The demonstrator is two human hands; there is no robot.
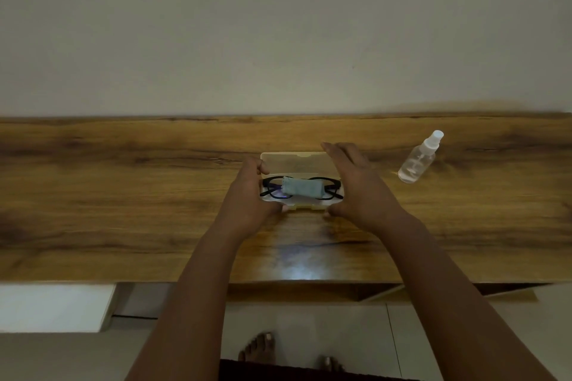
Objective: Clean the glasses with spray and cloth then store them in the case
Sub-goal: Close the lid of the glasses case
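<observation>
Case (pixel 298 161): translucent, open, lid raised at the far side; rests on the table (pixel 123 195) near its middle.
Glasses (pixel 331 185): black frame, folded, lying inside the case's lower half.
Cloth (pixel 302 187): pale blue, folded, lying on top of the glasses, covering their middle.
Spray (pixel 418 161): clear bottle with white nozzle, lying tilted on the table, well apart from the case to the right; no hand touches it.
Left hand (pixel 250 192): grips the left end of the case, fingers curled round its edge, thumb at the near rim.
Right hand (pixel 356 185): fingers straight and together, raised at the right end of the lid, thumb at the near rim of the case; whether the fingers touch the lid cannot be told.
Wall (pixel 278 25): plain, behind the table.
Feet (pixel 260 346): bare, on the floor below the table's near edge.
</observation>
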